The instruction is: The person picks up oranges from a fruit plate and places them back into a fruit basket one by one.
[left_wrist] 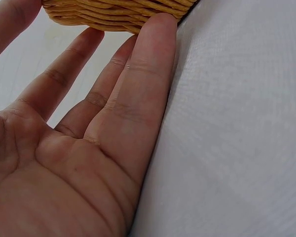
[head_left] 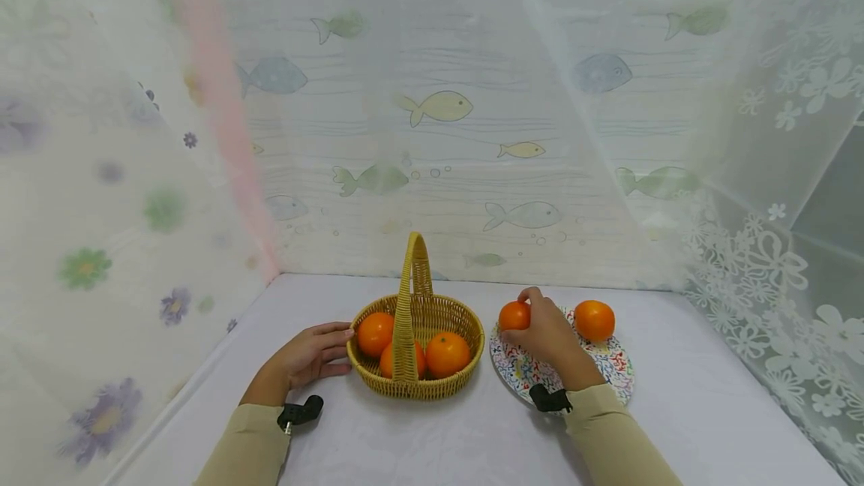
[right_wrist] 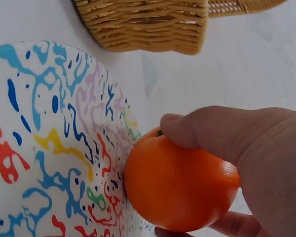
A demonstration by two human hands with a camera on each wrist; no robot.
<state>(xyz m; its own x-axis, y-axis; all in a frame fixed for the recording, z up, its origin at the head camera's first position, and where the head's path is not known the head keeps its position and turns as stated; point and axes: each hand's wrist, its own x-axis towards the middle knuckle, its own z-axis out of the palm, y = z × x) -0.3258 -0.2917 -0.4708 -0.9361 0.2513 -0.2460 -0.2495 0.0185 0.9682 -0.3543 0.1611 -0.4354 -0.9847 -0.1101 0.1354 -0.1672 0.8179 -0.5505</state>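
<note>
My right hand (head_left: 548,330) grips an orange (right_wrist: 180,182) over the left part of a round plate (head_left: 516,373) with colourful squiggles. In the right wrist view the thumb lies across its top by the green stem spot, with fingers round the far side. A second orange (head_left: 595,321) sits at the plate's right edge. To the left stands a yellow wicker basket (head_left: 418,391) with a tall handle and three oranges (head_left: 448,355) in it. My left hand (head_left: 312,357) rests on the table beside the basket, its extended fingertips (left_wrist: 158,34) touching the woven side.
A white cloth covers the table (head_left: 418,445). Behind it hangs a sheer curtain (head_left: 432,193) printed with fish, and flowered curtains (head_left: 115,321) close off the sides. The basket's handle (head_left: 405,306) rises high between the two hands.
</note>
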